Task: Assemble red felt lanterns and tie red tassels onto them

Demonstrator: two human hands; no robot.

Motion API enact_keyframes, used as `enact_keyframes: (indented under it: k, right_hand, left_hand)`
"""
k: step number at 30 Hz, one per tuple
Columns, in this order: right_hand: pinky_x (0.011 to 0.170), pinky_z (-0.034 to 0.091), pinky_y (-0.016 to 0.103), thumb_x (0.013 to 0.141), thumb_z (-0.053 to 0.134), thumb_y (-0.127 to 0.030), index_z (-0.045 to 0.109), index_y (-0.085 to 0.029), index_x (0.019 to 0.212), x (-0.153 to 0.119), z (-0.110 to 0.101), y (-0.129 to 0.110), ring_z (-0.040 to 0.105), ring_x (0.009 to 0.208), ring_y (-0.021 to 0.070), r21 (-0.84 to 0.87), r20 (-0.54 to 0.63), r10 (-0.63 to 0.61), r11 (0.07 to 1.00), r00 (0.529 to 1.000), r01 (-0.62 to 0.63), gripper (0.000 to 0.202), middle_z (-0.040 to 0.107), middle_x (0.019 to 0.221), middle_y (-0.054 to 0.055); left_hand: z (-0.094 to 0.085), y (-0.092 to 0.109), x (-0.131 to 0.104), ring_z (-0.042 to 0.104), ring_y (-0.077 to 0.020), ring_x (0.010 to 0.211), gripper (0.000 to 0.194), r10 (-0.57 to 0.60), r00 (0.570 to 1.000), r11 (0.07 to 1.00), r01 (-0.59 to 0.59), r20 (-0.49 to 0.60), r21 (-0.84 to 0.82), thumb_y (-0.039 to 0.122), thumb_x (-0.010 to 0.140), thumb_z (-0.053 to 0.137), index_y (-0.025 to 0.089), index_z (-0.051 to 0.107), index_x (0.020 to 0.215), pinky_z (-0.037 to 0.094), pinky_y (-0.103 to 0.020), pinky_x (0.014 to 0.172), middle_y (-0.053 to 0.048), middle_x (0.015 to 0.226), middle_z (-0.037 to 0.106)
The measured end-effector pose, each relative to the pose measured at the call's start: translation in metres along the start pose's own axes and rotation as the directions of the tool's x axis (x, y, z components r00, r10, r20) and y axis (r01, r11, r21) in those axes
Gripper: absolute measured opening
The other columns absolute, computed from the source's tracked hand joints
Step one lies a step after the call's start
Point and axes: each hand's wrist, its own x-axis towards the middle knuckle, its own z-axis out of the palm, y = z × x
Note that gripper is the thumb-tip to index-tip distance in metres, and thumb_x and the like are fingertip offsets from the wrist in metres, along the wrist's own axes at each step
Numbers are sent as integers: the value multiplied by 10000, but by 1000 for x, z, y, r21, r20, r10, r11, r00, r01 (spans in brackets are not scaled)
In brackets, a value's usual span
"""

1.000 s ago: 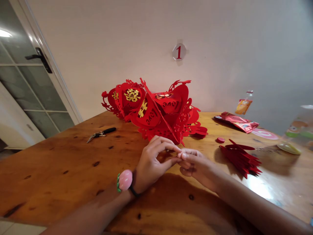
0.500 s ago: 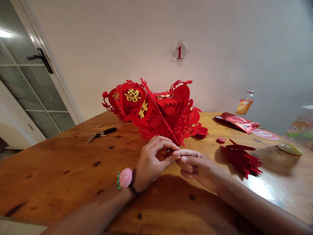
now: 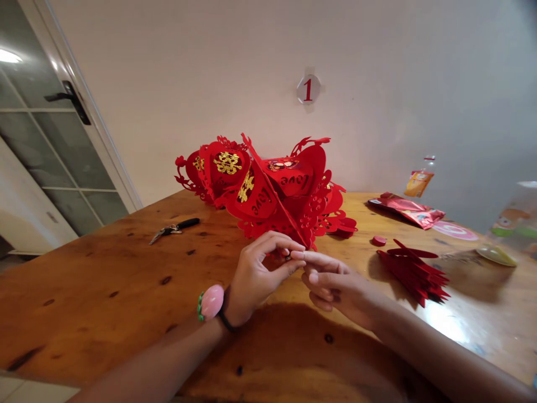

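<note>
A large red paper-cut decoration with gold characters and "Love" cut-outs stands on the wooden table. Just in front of its lower tip, my left hand pinches something too small to make out between thumb and forefinger. My right hand meets it from the right, its index fingertip touching the left fingertips and its other fingers curled. What the right fingers hold, if anything, is hidden. A pink ornament on a black band is round my left wrist.
Keys with a black fob lie at the left. Folded red paper pieces, a small red disc, a red foil packet, a bottle and a clear container are at the right.
My left hand has shifted slightly left and up. The right index finger has risen a little with it, the fingertips still meeting. The paper decoration has stayed in place.
</note>
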Motion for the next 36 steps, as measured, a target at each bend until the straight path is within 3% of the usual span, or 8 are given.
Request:
enact_keyframes:
  k: [7,15,20,36]
  right_hand:
    - [446,324,187,747,627,-170,607,-283,1120,0,-1,-1,304,476,38,-130,-12,-42,991,999,40,390,495,671,-44]
    - [450,356,169,769,626,-208,568,-323,1169,1,2,-2,378,487,29,-234,2,-101,967,995,99,420,405,672,-55]
    - [467,386,168,788,608,-197,509,-345,1229,0,2,-4,409,486,28,-272,22,-82,958,996,85,476,411,675,-57]
    - [472,408,165,789,611,-204,501,-342,1238,-1,1,-5,408,488,25,-300,25,-73,951,997,77,483,405,676,-57]
  left_hand:
    - [-1,1,-3,583,-116,743,129,-61,998,998,61,-14,8,235,750,661,189,621,863,466,-220,692,-14,857,623]
    - [1,1,-4,610,-121,734,195,-178,981,984,177,-72,-22,245,734,673,188,595,904,480,-212,686,-3,799,642]
    - [1,1,-3,615,-106,735,213,-224,972,966,212,-66,-147,228,728,674,187,569,909,493,-189,677,7,805,640]
    - [1,-1,-4,623,-104,776,228,-258,965,947,244,-41,-208,230,738,668,206,537,924,511,-194,706,19,831,644]
